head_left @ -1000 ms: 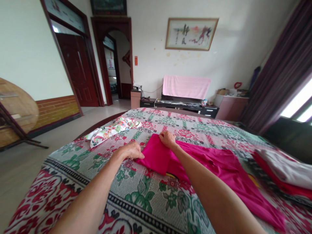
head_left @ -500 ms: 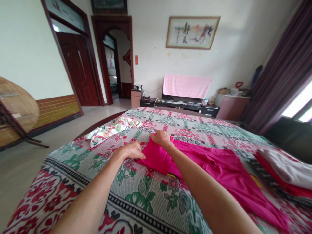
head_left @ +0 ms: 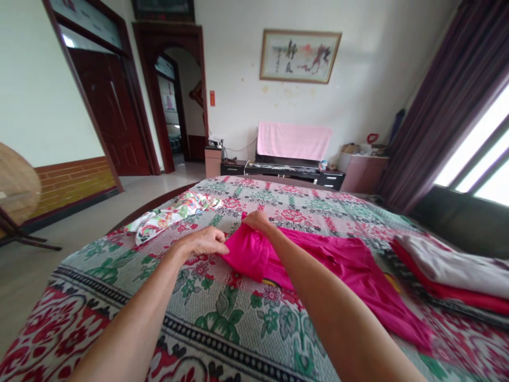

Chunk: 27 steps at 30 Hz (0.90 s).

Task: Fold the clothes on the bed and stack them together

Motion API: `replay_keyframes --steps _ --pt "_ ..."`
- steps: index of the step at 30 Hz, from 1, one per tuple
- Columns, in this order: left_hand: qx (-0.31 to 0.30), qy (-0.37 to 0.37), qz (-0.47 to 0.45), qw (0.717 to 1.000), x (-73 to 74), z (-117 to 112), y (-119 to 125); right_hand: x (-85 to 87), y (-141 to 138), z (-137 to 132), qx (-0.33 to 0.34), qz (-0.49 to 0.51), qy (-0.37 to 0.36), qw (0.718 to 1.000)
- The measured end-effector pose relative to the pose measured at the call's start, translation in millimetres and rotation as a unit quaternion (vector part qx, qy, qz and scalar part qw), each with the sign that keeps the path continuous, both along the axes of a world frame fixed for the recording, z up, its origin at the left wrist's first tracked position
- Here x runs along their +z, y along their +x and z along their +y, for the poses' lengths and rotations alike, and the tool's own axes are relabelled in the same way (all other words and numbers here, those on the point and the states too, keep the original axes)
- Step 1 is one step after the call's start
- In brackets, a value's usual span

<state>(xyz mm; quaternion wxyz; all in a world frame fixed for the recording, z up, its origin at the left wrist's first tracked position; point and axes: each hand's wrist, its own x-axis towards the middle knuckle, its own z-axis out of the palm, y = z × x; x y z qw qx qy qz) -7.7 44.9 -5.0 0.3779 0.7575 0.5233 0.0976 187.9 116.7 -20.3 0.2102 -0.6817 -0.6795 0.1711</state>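
Note:
A bright pink garment [head_left: 342,265] lies spread across a bed covered with a floral green, red and white bedspread [head_left: 238,318]. Its left end is folded over into a thick flap. My left hand [head_left: 202,241] pinches the near left corner of that flap. My right hand [head_left: 256,220] grips the far corner of the same flap, lifting it slightly off the bed. Both forearms reach forward from the bottom of the view.
A crumpled floral cloth [head_left: 170,215] lies on the bed's far left. Folded white and red clothes [head_left: 449,276] are stacked at the right. Beyond the bed stand a low cabinet with a pink towel [head_left: 293,140], a doorway [head_left: 175,111] and dark curtains [head_left: 437,106].
My right hand has slid left along the pink flap's far edge and lifted it. My left hand stays pinching the near corner. The view has shifted slightly right.

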Motion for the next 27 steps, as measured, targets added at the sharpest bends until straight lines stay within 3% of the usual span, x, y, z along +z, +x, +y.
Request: replay_keyframes --steps 5,8,10,17,23,27 --pt "-0.027 0.079 -0.092 0.992 16.7 -13 26 20.2 46 -20 0.015 0.178 -0.017 0.984" --pt "-0.060 0.113 -0.125 0.984 21.5 -22 52 26.7 78 -32 0.024 0.369 -0.046 0.928" --pt "-0.080 0.115 -0.145 0.980 23.9 -29 70 25.4 97 -40 0.022 0.436 -0.050 0.898" --pt "-0.119 0.123 -0.154 0.973 18.6 -48 123 5.1 140 -62 0.017 0.510 -0.024 0.860" --pt "-0.134 0.137 -0.103 0.976 -7.0 -52 147 -11.2 154 -82 -0.041 0.505 -0.007 0.862" --pt "-0.147 0.122 -0.099 0.977 -23.4 -54 156 -19.4 154 -91 -0.042 0.486 0.030 0.873"
